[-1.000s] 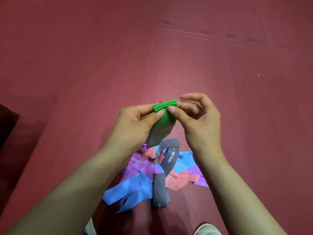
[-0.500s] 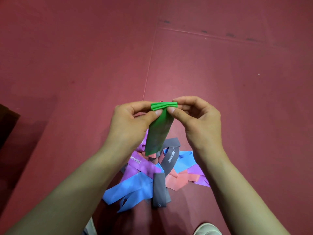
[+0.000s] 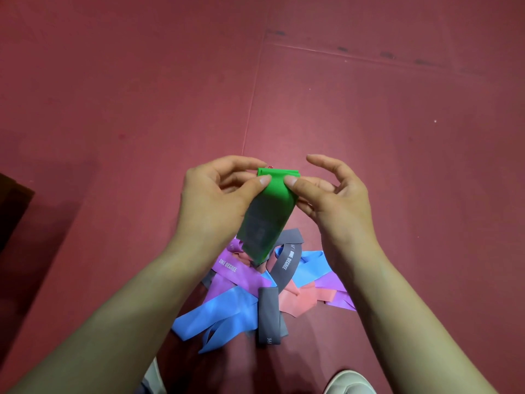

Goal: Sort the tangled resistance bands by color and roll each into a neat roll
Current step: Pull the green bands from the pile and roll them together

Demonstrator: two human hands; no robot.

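Observation:
A green resistance band (image 3: 270, 211) hangs in the air above the pile, its top end folded over a few turns. My left hand (image 3: 218, 200) pinches the folded top from the left with thumb and fingers. From the right, my right hand (image 3: 332, 200) pinches it with the thumb in front, its index finger lifted. Below lies a tangled pile on the floor: blue bands (image 3: 221, 314), a purple band (image 3: 235, 274), grey bands (image 3: 268, 317) and a pink band (image 3: 304, 300).
The floor is dark red matting (image 3: 369, 123) with a seam running up from the hands. A dark object (image 3: 11, 211) sits at the left edge. White shoe tips (image 3: 349, 383) show at the bottom.
The green band's free tail hangs longer and flatter than a second ago. My right index finger has lifted off the fold. The pile has not moved.

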